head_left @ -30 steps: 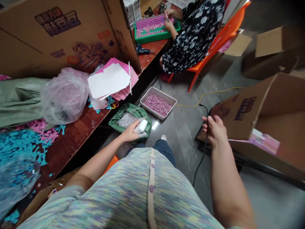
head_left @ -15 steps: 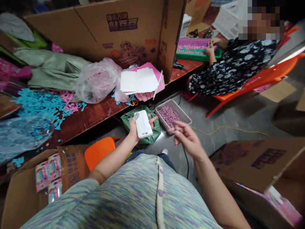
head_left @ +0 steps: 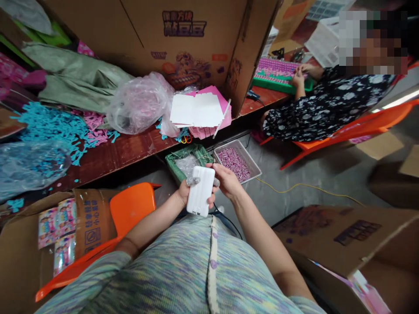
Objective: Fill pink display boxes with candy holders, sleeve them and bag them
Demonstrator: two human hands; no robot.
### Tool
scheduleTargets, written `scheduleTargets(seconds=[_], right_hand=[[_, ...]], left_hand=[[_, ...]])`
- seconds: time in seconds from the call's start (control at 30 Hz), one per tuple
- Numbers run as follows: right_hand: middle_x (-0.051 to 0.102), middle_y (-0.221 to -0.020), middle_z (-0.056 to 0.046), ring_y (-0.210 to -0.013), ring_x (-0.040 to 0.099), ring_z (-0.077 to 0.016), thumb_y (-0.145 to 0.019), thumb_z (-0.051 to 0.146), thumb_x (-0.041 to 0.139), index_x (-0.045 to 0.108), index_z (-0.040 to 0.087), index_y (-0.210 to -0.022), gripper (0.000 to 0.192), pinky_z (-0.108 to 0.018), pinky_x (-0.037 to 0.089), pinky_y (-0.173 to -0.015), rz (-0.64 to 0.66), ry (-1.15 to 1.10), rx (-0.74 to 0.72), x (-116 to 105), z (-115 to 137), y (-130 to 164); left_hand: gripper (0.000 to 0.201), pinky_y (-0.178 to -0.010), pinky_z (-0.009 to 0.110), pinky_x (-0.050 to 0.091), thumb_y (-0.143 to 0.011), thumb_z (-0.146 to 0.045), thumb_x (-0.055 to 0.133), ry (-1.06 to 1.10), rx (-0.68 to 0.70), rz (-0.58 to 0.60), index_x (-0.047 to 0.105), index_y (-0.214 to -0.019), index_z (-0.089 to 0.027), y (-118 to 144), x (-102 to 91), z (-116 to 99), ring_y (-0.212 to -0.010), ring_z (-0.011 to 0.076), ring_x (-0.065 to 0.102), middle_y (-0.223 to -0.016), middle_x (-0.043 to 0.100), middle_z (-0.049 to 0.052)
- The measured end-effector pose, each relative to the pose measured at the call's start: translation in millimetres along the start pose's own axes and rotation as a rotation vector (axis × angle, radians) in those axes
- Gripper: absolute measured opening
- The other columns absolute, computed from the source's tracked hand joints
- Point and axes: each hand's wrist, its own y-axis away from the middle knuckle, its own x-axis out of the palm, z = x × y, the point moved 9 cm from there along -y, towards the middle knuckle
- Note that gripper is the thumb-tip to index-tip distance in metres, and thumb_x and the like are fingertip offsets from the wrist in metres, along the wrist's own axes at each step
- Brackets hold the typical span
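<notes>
The left hand (head_left: pixel 186 196) is wrapped around a white power bank (head_left: pixel 200 191), fingers curled behind it and the thumb side at its left edge, holding it upright in front of the person's striped top (head_left: pixel 183 270). The right hand (head_left: pixel 226 181) meets the power bank from the other side, its fingers pinched narrow at the upper right corner; whether it grips anything there cannot be told. A black cable (head_left: pixel 229 221) runs down below the right wrist. Just beyond both hands, on the floor, stands a green basket (head_left: pixel 190 157) with clear plastic in it, and just right of that a grey tray (head_left: pixel 238 162) full of small pink pieces. Farther beyond the hands lies a wooden bench (head_left: pixel 124 150) carrying a stack of white and pink cards (head_left: pixel 199 111), a clear plastic bag (head_left: pixel 139 104), blue paper scraps (head_left: pixel 55 131) and a green sack (head_left: pixel 75 80), with a large cardboard box (head_left: pixel 183 39) standing behind them. Below and left of the left hand is an orange chair (head_left: pixel 129 209) and an open carton (head_left: pixel 49 235) of packets. Well away to the upper right, another person in a flowered top (head_left: pixel 327 109) sits on an orange chair with hands on a green tray (head_left: pixel 281 74) of pink pieces. To the lower right of the right hand lies a flat cardboard box (head_left: pixel 343 231).
</notes>
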Motion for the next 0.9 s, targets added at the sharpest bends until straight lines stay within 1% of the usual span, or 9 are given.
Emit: scheduleTargets(seconds=[0.07, 0.1, 0.17, 0.23, 0.33, 0.4, 0.47, 0.67, 0.9], right_hand=[[0.068, -0.082, 0.0, -0.065, 0.06, -0.0138, -0.077, 0.078, 0.078, 0.072, 0.023, -0.108, 0.063, -0.025, 0.051, -0.054, -0.108, 0.011, -0.078, -10.5, 14.0, 0.3], [0.066, -0.081, 0.002, -0.065, 0.058, -0.0121, -0.078, 0.077, 0.078, 0.071, 0.025, -0.11, 0.062, -0.023, 0.051, -0.055, -0.164, 0.02, -0.119, -18.1, 20.9, 5.9], [0.061, -0.076, 0.004, -0.063, 0.055, -0.0101, -0.082, 0.075, 0.076, 0.071, 0.025, -0.108, 0.057, -0.021, 0.049, -0.056, -0.221, 0.054, -0.169, -28.9, 30.3, 23.0], [0.056, -0.067, 0.005, -0.054, 0.05, -0.009, -0.082, 0.072, 0.079, 0.073, 0.022, -0.094, 0.051, -0.021, 0.043, -0.048, -0.176, 0.106, -0.151, -25.7, 30.7, 40.3], [0.055, -0.063, 0.004, -0.044, 0.043, -0.0079, -0.085, 0.073, 0.076, 0.072, 0.02, -0.085, 0.053, -0.024, 0.034, -0.038, 0.013, 0.166, -0.025, 5.7, 15.4, 57.8], [0.055, -0.066, 0.005, -0.044, 0.039, -0.0069, -0.086, 0.078, 0.071, 0.074, 0.02, -0.093, 0.059, -0.023, 0.035, -0.038, 0.095, 0.158, 0.065, 28.4, 3.6, 61.4], [0.055, -0.068, 0.006, -0.045, 0.035, -0.0058, -0.084, 0.082, 0.069, 0.074, 0.02, -0.098, 0.064, -0.022, 0.035, -0.038, 0.108, 0.132, 0.114, 42.3, -2.4, 57.1], [0.05, -0.06, 0.008, -0.04, 0.028, -0.004, -0.074, 0.083, 0.076, 0.073, 0.018, -0.094, 0.068, -0.021, 0.024, -0.035, 0.103, 0.066, 0.195, 52.1, -5.3, 38.0], [0.048, -0.057, 0.009, -0.037, 0.022, -0.0026, -0.065, 0.08, 0.083, 0.069, 0.017, -0.086, 0.067, -0.022, 0.015, -0.034, 0.14, -0.053, 0.329, 69.8, -23.8, 29.7]], left_hand=[[0.065, -0.065, 0.042, 0.058, -0.071, -0.062, 0.071, 0.01, -0.032, -0.076, 0.068, -0.114, -0.013, -5.6, -7.7, -2.1, -0.068, 0.0291, 0.071, -0.089, 0.073, 0.013], [0.062, -0.067, 0.043, 0.059, -0.078, -0.061, 0.066, 0.042, 0.015, -0.14, 0.069, -0.115, -0.012, -9.4, -13.4, -12.2, -0.07, 0.0301, 0.073, -0.09, 0.075, 0.015], [0.054, -0.071, 0.041, 0.06, -0.092, -0.059, 0.056, 0.174, 0.23, -0.319, 0.07, -0.113, -0.012, -14.4, -30.1, -47.3, -0.073, 0.0275, 0.073, -0.093, 0.077, 0.015], [0.048, -0.074, 0.038, 0.06, -0.1, -0.057, 0.051, 0.335, 0.464, -0.533, 0.069, -0.103, -0.013, -12.2, -50.3, -81.9, -0.07, 0.0225, 0.072, -0.089, 0.076, 0.012], [0.047, -0.075, 0.035, 0.06, -0.104, -0.057, 0.051, 0.46, 0.572, -0.73, 0.065, -0.089, -0.015, -12.9, -65.1, -106.6, -0.065, 0.0195, 0.07, -0.075, 0.07, 0.007], [0.049, -0.075, 0.036, 0.06, -0.105, -0.057, 0.049, 0.472, 0.561, -0.72, 0.065, -0.086, -0.015, -19.4, -62.1, -111.9, -0.064, 0.0194, 0.069, -0.074, 0.069, 0.007], [0.051, -0.074, 0.037, 0.059, -0.105, -0.058, 0.049, 0.473, 0.534, -0.676, 0.065, -0.085, -0.014, -25.8, -55.7, -110.1, -0.064, 0.02, 0.069, -0.075, 0.069, 0.008], [0.048, -0.073, 0.035, 0.058, -0.102, -0.057, 0.055, 0.491, 0.478, -0.646, 0.066, -0.087, -0.013, -34.2, -49.0, -99.3, -0.064, 0.0187, 0.068, -0.075, 0.069, 0.006], [0.04, -0.066, 0.032, 0.058, -0.101, -0.052, 0.053, 0.347, 0.597, -0.608, 0.068, -0.097, -0.016, -19.5, -58.9, -123.0, -0.062, 0.0179, 0.069, -0.076, 0.07, 0.004]])
